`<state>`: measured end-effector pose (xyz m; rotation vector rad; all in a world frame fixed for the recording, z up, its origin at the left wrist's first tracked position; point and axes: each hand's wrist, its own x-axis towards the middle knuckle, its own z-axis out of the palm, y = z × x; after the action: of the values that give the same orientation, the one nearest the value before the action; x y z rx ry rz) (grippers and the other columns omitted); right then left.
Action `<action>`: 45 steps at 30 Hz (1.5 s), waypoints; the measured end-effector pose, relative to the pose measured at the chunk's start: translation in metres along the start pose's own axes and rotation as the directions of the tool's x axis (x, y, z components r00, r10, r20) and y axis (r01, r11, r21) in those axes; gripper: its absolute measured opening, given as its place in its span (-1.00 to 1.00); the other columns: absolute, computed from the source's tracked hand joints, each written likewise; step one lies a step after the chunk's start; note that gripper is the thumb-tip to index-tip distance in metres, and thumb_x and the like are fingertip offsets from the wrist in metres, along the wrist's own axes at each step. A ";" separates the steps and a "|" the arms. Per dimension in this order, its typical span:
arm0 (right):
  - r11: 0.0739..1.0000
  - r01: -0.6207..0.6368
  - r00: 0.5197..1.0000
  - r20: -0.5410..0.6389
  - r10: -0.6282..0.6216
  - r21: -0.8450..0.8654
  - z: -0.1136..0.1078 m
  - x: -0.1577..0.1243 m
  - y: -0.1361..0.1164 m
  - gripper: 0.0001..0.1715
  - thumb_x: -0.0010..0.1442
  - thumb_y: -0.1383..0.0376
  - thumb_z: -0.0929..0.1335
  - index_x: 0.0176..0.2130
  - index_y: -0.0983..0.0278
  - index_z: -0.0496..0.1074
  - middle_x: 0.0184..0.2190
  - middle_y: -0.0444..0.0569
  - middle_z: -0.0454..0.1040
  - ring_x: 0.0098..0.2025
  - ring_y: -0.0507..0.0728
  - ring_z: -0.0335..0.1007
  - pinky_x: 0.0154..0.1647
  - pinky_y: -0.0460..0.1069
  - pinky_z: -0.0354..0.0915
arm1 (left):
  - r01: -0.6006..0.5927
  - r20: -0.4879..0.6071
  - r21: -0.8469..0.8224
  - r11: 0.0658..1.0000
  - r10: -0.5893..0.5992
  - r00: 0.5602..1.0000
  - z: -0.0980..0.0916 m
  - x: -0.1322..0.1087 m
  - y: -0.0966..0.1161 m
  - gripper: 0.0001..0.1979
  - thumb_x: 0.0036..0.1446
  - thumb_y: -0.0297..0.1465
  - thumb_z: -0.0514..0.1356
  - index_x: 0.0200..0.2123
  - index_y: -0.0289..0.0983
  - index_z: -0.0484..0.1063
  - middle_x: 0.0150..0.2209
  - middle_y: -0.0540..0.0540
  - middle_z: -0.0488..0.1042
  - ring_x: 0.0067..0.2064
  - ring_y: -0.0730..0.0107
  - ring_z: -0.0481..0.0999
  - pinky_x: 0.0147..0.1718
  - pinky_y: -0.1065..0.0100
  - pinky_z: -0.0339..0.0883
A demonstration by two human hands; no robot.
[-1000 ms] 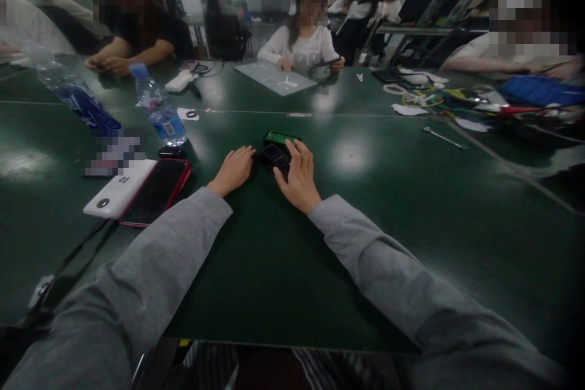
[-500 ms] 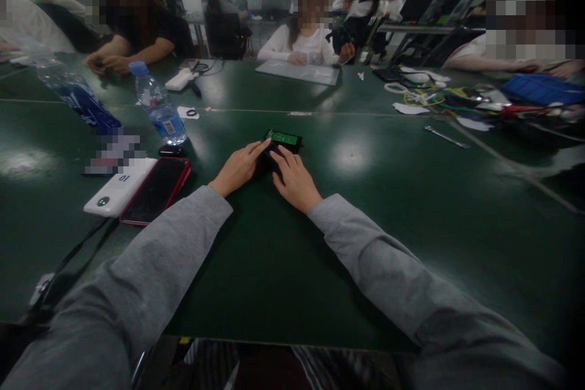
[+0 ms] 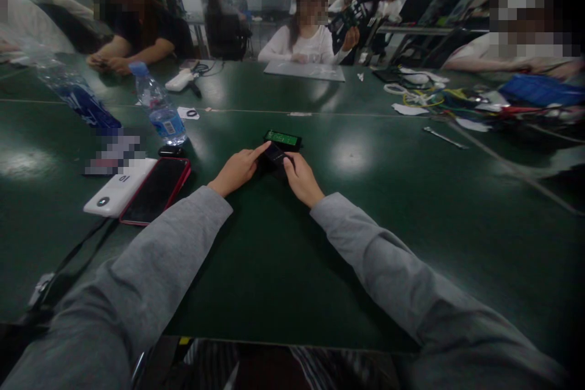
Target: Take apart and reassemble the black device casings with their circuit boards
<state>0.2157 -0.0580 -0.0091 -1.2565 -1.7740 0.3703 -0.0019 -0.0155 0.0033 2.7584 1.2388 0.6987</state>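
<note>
A small black rectangular piece [image 3: 275, 154] with a smooth dark face sits tilted between my two hands; its exact kind is unclear. My left hand [image 3: 240, 169] grips its left side, with the index finger stretched along the far left corner. At its right edge, my right hand [image 3: 302, 178] holds on with the thumb on top and the other fingers curled mostly out of sight. Just beyond the piece lies a green circuit board [image 3: 284, 138] in a black frame, flat on the dark green table [image 3: 283, 268].
On the left are a phone in a red case [image 3: 156, 191], a white power bank [image 3: 119, 187], a black case [image 3: 170, 151] and two plastic bottles. A wrench [image 3: 445, 138] and tangled cables [image 3: 475, 100] lie right. Opposite, a person [image 3: 306, 39] holds up a dark object [image 3: 351, 19].
My right hand has drawn back from over the black piece to its right edge, baring its top face. My left hand stays put. The person opposite has raised the dark object.
</note>
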 end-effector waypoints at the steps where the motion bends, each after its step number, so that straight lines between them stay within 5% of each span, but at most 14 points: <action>1: 1.000 -0.003 1.000 0.015 0.003 -0.016 0.000 0.000 0.001 -0.39 0.43 -0.08 0.09 0.07 0.31 0.35 -0.04 0.20 0.48 0.00 0.28 0.42 0.09 0.24 0.33 | 0.003 0.001 -0.003 1.000 -0.003 1.000 -0.001 0.000 0.000 -0.34 0.35 -0.48 -0.01 0.46 -0.16 -0.07 0.05 -0.20 0.51 0.01 0.17 0.52 0.04 0.13 0.40; 6: 0.998 -0.025 0.998 0.057 0.029 -0.066 -0.004 -0.001 -0.006 -0.46 0.43 -0.04 0.13 0.07 0.28 0.35 -0.09 0.15 0.51 -0.10 0.26 0.44 -0.05 0.18 0.37 | 0.011 -0.016 -0.033 0.999 -0.011 1.000 -0.005 -0.001 0.003 -0.46 0.46 -0.30 -0.10 0.44 -0.21 0.02 0.08 -0.22 0.52 0.01 0.15 0.55 0.04 0.12 0.39; 13: 0.961 0.110 0.991 0.099 -0.087 -0.254 -0.008 -0.004 -0.023 -0.47 0.44 0.06 0.13 0.17 0.32 0.32 0.01 0.21 0.49 -0.01 0.32 0.45 0.03 0.24 0.36 | 0.069 -0.060 -0.131 0.989 -0.077 0.995 -0.005 -0.002 0.005 -0.40 0.45 0.00 -0.15 0.33 -0.26 0.13 0.20 -0.27 0.43 0.12 0.09 0.54 0.08 0.14 0.40; 20: 0.954 0.162 0.985 0.102 -0.140 -0.254 -0.009 -0.005 -0.025 -0.49 0.42 0.10 0.17 0.19 0.31 0.33 0.06 0.18 0.45 0.04 0.32 0.41 0.10 0.26 0.36 | 0.104 -0.062 -0.172 0.980 -0.116 0.991 0.000 -0.002 0.000 -0.38 0.39 0.04 -0.01 0.32 -0.22 0.07 0.15 -0.27 0.46 0.04 0.06 0.60 0.00 0.13 0.45; 25: 0.954 0.188 0.978 0.129 -0.161 -0.232 -0.010 -0.006 -0.023 -0.54 0.39 0.15 0.25 0.21 0.21 0.34 0.06 0.15 0.38 0.05 0.29 0.37 0.08 0.24 0.39 | 0.030 -0.038 -0.138 0.990 -0.035 0.999 0.001 -0.001 -0.005 -0.35 0.34 -0.05 0.15 0.34 -0.23 0.08 0.26 -0.31 0.36 0.22 0.01 0.45 0.15 0.07 0.34; 31: 0.911 0.262 0.955 0.223 -0.196 -0.318 -0.009 -0.007 -0.024 -0.52 0.36 0.22 0.27 0.24 0.18 0.32 0.04 0.17 0.31 0.04 0.32 0.28 0.03 0.27 0.40 | 0.013 0.009 -0.093 0.996 -0.012 1.000 0.002 -0.001 -0.004 -0.27 0.27 -0.11 0.26 0.36 -0.23 0.09 0.27 -0.30 0.35 0.20 0.02 0.42 0.14 0.06 0.33; 39: 0.944 0.242 0.964 0.169 -0.206 -0.225 -0.006 -0.006 -0.019 -0.47 0.28 0.28 0.32 0.22 0.29 0.30 0.04 0.21 0.35 0.09 0.33 0.30 0.12 0.28 0.36 | 0.019 0.009 -0.065 0.998 -0.019 1.000 0.001 -0.001 -0.003 -0.32 0.33 -0.09 0.19 0.37 -0.27 0.10 0.29 -0.29 0.33 0.21 0.04 0.41 0.16 0.10 0.30; 45: 0.993 0.055 0.998 0.012 -0.054 -0.105 -0.003 -0.003 -0.007 -0.39 0.14 0.25 0.43 0.15 0.29 0.29 0.03 0.20 0.42 0.07 0.32 0.41 0.11 0.27 0.37 | 0.013 0.001 -0.062 0.998 -0.013 1.000 0.003 -0.001 -0.003 -0.33 0.39 0.02 0.00 0.38 -0.28 0.08 0.30 -0.31 0.32 0.23 0.04 0.40 0.18 0.08 0.28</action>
<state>0.2143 -0.0643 -0.0037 -1.2787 -1.8521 0.2546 -0.0035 -0.0134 -0.0002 2.6989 1.2121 0.7226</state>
